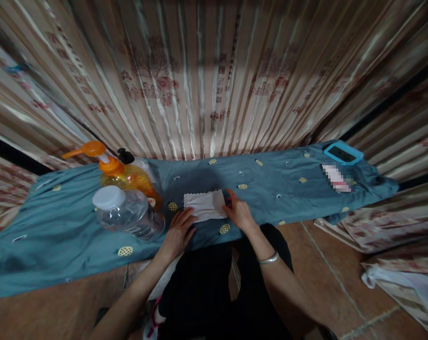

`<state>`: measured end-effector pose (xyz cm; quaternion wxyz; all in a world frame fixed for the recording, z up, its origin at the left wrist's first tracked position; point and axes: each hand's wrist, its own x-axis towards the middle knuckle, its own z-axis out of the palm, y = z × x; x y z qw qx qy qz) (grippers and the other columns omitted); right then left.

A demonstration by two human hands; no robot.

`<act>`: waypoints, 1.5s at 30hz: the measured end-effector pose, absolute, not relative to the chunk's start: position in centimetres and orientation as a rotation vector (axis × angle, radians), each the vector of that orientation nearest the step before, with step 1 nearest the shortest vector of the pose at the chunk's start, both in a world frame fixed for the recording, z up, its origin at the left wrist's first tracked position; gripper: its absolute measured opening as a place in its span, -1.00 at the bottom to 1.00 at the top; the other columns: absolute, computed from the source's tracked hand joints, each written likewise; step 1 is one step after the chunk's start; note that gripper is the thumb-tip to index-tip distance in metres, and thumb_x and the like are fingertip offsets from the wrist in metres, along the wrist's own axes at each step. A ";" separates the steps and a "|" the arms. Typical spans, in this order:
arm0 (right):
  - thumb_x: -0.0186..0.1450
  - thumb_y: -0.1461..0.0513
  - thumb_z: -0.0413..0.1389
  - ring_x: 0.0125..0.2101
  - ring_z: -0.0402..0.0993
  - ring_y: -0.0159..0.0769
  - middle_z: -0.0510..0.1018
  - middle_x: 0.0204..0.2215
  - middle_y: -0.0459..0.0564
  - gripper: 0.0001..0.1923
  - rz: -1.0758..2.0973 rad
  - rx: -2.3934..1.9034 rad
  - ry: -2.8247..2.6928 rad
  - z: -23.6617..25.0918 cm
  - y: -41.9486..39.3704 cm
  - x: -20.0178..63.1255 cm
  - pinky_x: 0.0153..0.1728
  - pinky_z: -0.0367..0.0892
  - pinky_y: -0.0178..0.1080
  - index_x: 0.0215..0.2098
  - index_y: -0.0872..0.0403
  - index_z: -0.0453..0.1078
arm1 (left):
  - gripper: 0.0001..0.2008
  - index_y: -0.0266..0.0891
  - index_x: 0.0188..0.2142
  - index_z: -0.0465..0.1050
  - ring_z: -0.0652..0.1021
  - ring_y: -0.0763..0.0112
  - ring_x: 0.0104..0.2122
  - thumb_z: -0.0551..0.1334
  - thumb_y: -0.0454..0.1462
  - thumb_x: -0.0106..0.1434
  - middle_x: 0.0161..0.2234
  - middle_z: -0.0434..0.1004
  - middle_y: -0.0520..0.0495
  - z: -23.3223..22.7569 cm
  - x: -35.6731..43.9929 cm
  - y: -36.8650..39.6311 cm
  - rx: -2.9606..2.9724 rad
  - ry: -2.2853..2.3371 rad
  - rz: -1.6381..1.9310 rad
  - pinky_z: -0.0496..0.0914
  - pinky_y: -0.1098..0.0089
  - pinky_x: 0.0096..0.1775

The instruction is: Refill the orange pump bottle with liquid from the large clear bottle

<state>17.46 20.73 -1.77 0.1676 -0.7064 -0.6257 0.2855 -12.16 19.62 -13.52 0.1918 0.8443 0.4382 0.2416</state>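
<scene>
A small white cloth (205, 206) with zigzag-cut edges lies flat on a teal patterned table cover (270, 182). My left hand (179, 230) rests at its lower left corner, fingers stretched out and touching the edge. At the right edge is my right hand (239, 211), its index finger and thumb apart and touching or just beside the cloth. Left of my left hand stands a clear plastic jar (134, 217) with a white lid. Behind the jar is a bottle of amber liquid (129, 177) with an orange pump top.
A blue-framed dark object (343, 152) lies at the far right, near a blurred-out pinkish item (337, 178). A small black-topped container (125, 156) stands behind the pump bottle. Pleated curtains (206, 94) hang along the table's back edge. My knees are under its front edge.
</scene>
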 end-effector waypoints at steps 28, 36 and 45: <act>0.77 0.32 0.12 0.71 0.39 0.42 0.40 0.70 0.61 -0.40 0.408 -1.832 -2.142 -5.3 22.3 11.9 0.70 0.32 0.37 0.69 0.44 0.38 | -0.46 -0.18 0.57 0.59 0.45 -0.15 0.72 0.23 -0.17 0.71 0.65 0.58 -0.36 -13.2 -8.7 24.2 2.576 1.264 0.415 0.42 -0.27 0.68; 0.81 0.25 0.09 0.76 0.30 0.37 0.30 0.74 0.58 -0.36 0.320 -1.907 -2.169 -7.0 22.7 13.1 0.73 0.25 0.36 0.75 0.35 0.31 | -0.38 -0.24 0.65 0.47 0.49 -0.20 0.70 0.25 -0.17 0.69 0.68 0.50 -0.48 -14.7 -12.3 22.6 2.546 1.467 0.563 0.42 -0.31 0.66; 0.66 0.24 0.35 0.71 0.43 0.24 0.43 0.70 0.57 -0.34 0.330 -1.790 -2.306 -5.3 19.0 16.0 0.73 0.35 0.14 0.61 0.41 0.49 | -0.58 -0.17 0.21 0.79 0.75 -0.09 0.34 0.30 -0.48 0.51 0.29 0.82 -0.30 -11.8 -10.9 21.8 2.531 1.315 0.620 0.69 -0.14 0.45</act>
